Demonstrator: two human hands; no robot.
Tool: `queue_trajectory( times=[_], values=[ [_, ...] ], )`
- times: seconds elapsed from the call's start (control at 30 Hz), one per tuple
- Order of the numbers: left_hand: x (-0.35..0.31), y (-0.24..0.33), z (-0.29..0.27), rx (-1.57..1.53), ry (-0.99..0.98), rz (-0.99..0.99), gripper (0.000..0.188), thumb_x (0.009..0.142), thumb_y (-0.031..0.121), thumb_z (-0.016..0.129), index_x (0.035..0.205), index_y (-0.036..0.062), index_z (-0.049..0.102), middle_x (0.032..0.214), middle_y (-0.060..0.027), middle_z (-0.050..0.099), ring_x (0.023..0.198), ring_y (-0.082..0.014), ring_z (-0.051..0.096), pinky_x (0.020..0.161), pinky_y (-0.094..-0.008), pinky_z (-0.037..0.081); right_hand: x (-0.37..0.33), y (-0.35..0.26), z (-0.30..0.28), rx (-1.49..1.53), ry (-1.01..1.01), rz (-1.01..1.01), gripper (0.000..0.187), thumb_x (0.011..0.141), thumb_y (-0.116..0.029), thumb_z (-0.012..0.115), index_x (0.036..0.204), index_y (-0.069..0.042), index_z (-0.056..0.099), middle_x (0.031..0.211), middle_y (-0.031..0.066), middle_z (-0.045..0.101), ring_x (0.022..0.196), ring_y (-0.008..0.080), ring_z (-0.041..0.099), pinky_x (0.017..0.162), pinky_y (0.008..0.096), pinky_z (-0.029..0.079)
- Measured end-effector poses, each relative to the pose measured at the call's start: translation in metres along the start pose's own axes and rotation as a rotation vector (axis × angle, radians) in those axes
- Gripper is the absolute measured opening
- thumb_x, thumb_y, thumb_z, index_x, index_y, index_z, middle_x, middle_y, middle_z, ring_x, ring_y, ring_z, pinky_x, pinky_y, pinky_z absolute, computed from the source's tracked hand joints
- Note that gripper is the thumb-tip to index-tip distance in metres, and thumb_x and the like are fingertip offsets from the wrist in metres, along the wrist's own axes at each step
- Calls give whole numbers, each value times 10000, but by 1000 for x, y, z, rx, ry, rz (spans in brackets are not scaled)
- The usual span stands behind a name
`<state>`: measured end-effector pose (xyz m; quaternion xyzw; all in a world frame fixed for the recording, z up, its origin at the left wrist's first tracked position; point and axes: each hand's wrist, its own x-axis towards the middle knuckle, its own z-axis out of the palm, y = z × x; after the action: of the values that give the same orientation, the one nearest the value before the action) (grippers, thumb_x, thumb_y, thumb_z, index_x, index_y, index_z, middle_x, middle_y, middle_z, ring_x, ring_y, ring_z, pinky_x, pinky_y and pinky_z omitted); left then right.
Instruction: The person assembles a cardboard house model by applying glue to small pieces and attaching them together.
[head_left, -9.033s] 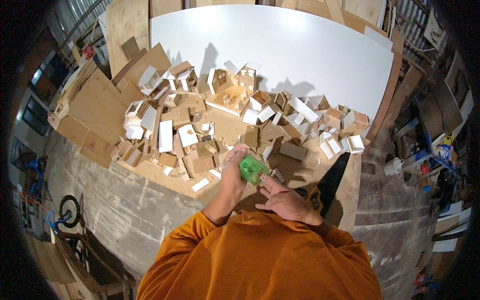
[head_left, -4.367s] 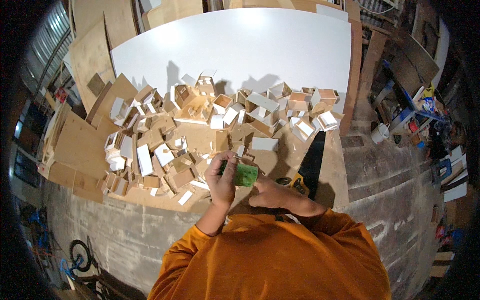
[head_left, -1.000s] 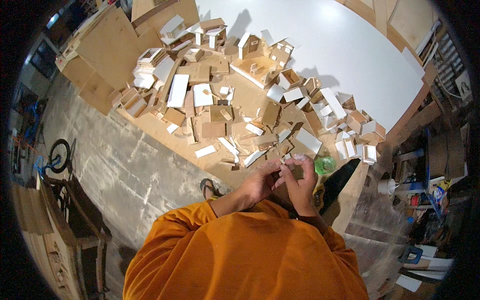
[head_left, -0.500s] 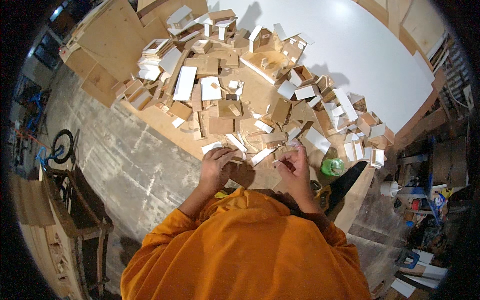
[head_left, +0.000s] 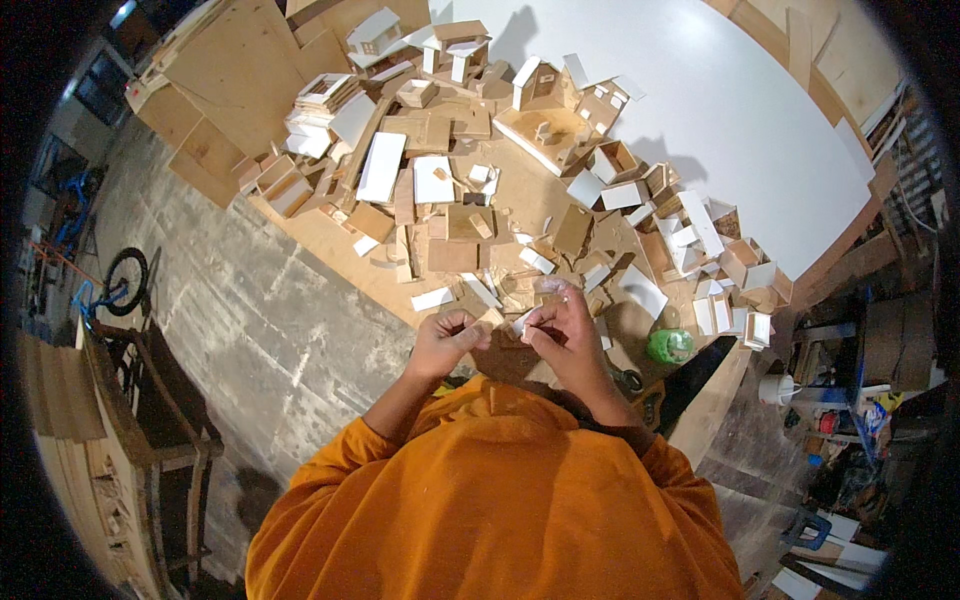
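Close to the table's near edge, my left hand (head_left: 447,342) is closed on a small light wooden piece (head_left: 492,318) sticking out past the thumb and fingertips. Just to its right, my right hand (head_left: 563,330) pinches a tiny white piece (head_left: 524,326) between thumb and fingers. Whitish smears show on the right fingers. The two pieces are close together; whether they touch I cannot tell. Beyond the hands lie a white strip (head_left: 432,299) and several thin wood scraps. A green jar (head_left: 670,346) stands right of my right hand.
A handsaw (head_left: 690,385) with a yellow handle lies at the near right, beside scissor handles (head_left: 628,380). Small model houses (head_left: 545,125) and wooden boxes (head_left: 455,222) crowd the table. A large white board (head_left: 700,90) is at the back, a bicycle (head_left: 122,285) at far left.
My hands have drawn together: the right moved left with its small white piece, and the left turned so its wooden piece points toward the right hand. The view has shifted slightly.
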<state>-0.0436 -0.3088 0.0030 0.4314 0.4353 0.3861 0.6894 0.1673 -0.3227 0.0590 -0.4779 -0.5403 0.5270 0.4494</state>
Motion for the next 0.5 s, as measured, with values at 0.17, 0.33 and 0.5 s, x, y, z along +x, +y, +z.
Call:
queue_trajectory(
  times=[0.17, 0.33, 0.5],
  values=[
    [-4, 10, 8, -55, 34, 71, 197, 853, 47, 644, 684, 42, 541, 758, -28, 640, 714, -97, 615, 658, -237, 479, 5, -9, 1, 21, 10, 2, 594, 811, -2, 648, 1329, -31, 357, 894, 89, 641, 860, 140, 618, 812, 307, 500],
    [-5, 13, 12, 24, 45, 113, 223, 826, 13, 667, 662, 48, 520, 777, -18, 622, 790, -109, 620, 717, -247, 475, 7, -7, 2, 25, 26, 7, 603, 807, 13, 650, 1328, -32, 351, 867, 87, 647, 834, 142, 627, 802, 294, 499],
    [-5, 12, 18, -26, -41, 293, 167, 827, -48, 632, 727, 38, 530, 960, -66, 664, 854, -125, 627, 750, -255, 507, 6, -16, 0, 43, -30, 18, 599, 825, 35, 629, 1339, -37, 329, 883, 67, 623, 829, 101, 592, 771, 253, 487]
  ],
)
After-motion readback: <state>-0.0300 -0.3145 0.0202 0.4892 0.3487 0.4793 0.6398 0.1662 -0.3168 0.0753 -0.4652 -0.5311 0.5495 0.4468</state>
